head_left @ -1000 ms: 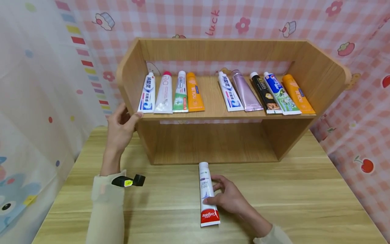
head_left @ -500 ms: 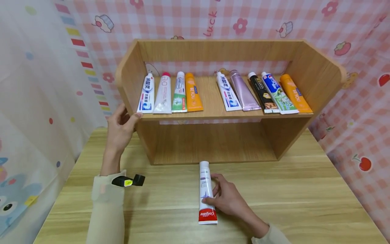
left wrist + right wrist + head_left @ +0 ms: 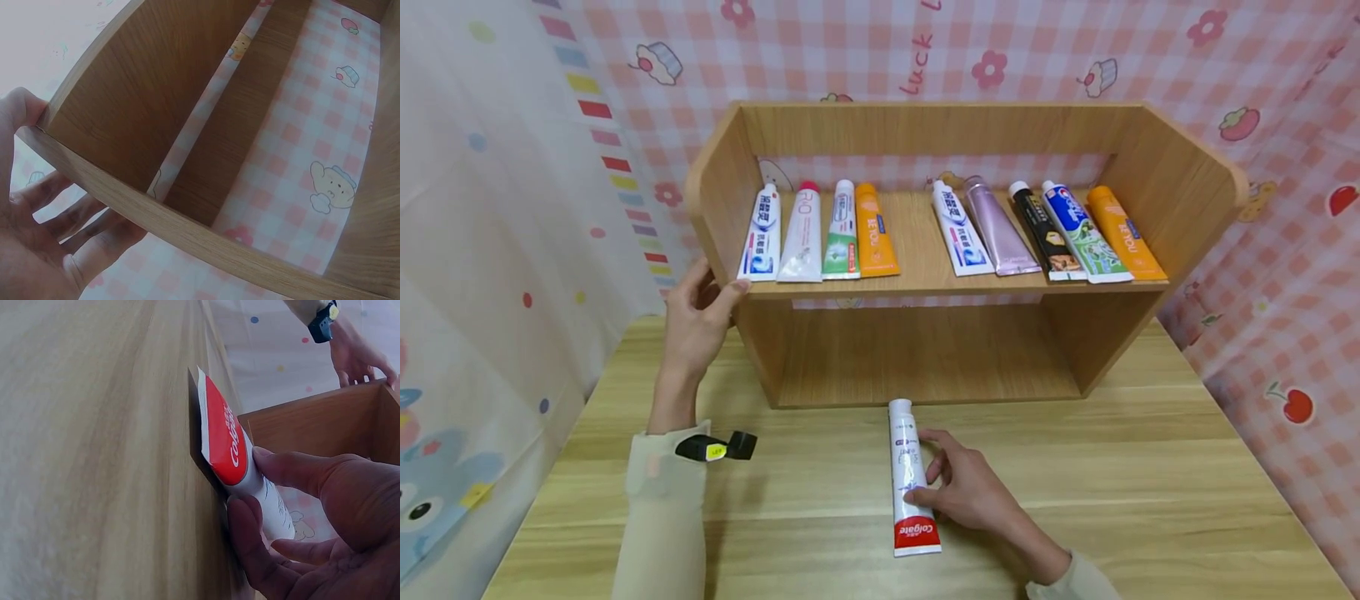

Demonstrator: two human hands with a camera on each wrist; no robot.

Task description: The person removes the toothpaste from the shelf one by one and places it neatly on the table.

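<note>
My right hand pinches a white Colgate toothpaste tube with a red tail end. The tube is on the table, cap toward the shelf. In the right wrist view, my thumb lies on the tube while the fingers are at its side, partly hidden beneath it. My left hand grips the left side of the wooden shelf. The left wrist view has the thumb at the board's edge, with the other fingers on the outer side.
On the upper level lie several toothpaste tubes: a left group with an orange tube and a right group with a purple tube. A gap separates the groups. The shelf stands on a wood-grain table before a pink checked cloth.
</note>
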